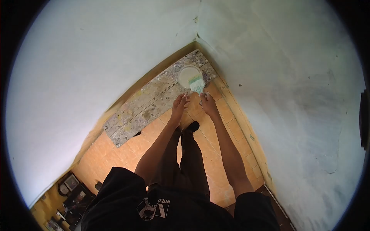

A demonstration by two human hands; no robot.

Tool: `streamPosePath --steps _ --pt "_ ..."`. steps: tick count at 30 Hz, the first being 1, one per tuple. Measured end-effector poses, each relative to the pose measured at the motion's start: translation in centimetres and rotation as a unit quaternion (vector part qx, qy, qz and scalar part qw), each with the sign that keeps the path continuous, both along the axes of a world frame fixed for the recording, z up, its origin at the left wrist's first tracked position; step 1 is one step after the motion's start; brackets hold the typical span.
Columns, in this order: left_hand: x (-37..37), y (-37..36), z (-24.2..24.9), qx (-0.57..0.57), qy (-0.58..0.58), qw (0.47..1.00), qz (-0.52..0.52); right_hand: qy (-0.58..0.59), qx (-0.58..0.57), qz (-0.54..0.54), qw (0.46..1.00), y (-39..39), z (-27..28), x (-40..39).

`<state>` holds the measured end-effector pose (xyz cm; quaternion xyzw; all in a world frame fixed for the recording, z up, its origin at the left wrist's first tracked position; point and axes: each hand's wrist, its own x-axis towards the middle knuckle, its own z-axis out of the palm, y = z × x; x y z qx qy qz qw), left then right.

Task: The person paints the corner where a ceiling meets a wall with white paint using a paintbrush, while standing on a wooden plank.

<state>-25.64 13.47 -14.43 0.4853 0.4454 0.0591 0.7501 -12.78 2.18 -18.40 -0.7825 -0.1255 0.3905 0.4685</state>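
Observation:
A wide paintbrush (197, 84), its bristles and ferrule coated in pale paint, is gripped by the handle in my right hand (208, 104). Its bristles point away from me and overlap the round tub (184, 72), which has pale contents and sits on a paint-spattered wooden plank bench (154, 94). To the left of the brush, my left hand (180, 104) is raised with loosely bent fingers apart and nothing visible in them. It is close to the brush handle but does not touch it.
Pale walls meet in the corner ahead; the right wall (285, 88) has greyish patches, and the left wall (81, 65) runs beside the bench. Orange tiles (219, 146) cover the floor around my feet. Dark furniture with framed items (71, 183) stands at lower left.

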Motion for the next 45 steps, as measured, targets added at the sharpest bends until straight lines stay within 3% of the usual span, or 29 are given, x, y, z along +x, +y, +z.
streamPosePath --steps 3,6,9,12,15,18,20,27,30,34,37,42,45 --pt "-2.8 0.8 -5.2 -0.011 0.043 0.999 0.017 -0.059 -0.069 0.071 0.993 1.8 -0.5 0.6" --pt "-6.8 1.6 -10.3 -0.037 0.071 0.996 0.033 -0.14 -0.216 0.124 0.958 3.8 -4.5 1.8" --pt "-9.7 1.7 -11.9 -0.046 0.1 0.993 0.041 -0.207 -0.281 0.142 0.926 6.2 -3.1 2.6" --pt "-11.0 1.9 -12.2 -0.048 0.133 0.989 0.031 -0.241 -0.298 0.233 0.894 8.4 -3.4 4.5" --pt "-11.6 1.6 -13.3 -0.053 0.138 0.989 -0.001 -0.228 -0.302 0.198 0.904 10.2 -5.0 5.3" --pt "-11.4 1.4 -12.1 -0.066 0.16 0.985 -0.027 -0.311 -0.289 0.226 0.877 11.7 -7.1 5.3" --pt "-11.3 1.8 -10.5 -0.085 0.176 0.98 -0.036 -0.261 -0.301 0.2 0.895 12.8 -8.3 5.4" --pt "-14.5 1.5 -18.5 -0.091 0.135 0.987 -0.009 -0.17 -0.315 0.208 0.91 13.4 -9.4 6.0" --pt "-13.6 1.0 -21.7 -0.034 0.114 0.993 -0.002 -0.128 -0.309 0.222 0.916 13.5 -9.4 6.2" --pt "-11.0 2.0 -22.2 0.005 0.112 0.993 -0.035 -0.147 -0.295 0.255 0.909 13.1 -9.3 6.2" --pt "-9.2 1.7 -22.9 -0.051 0.122 0.991 0.015 -0.192 -0.298 0.302 0.885 13.0 -7.0 6.2" --pt "-9.4 0.4 -27.7 0.032 0.099 0.994 -0.029 -0.227 -0.284 0.35 0.863 13.0 -3.5 6.5" --pt "-10.0 0.2 -28.8 0.065 0.136 0.987 -0.061 -0.258 -0.236 0.344 0.871 11.3 -5.7 6.8"
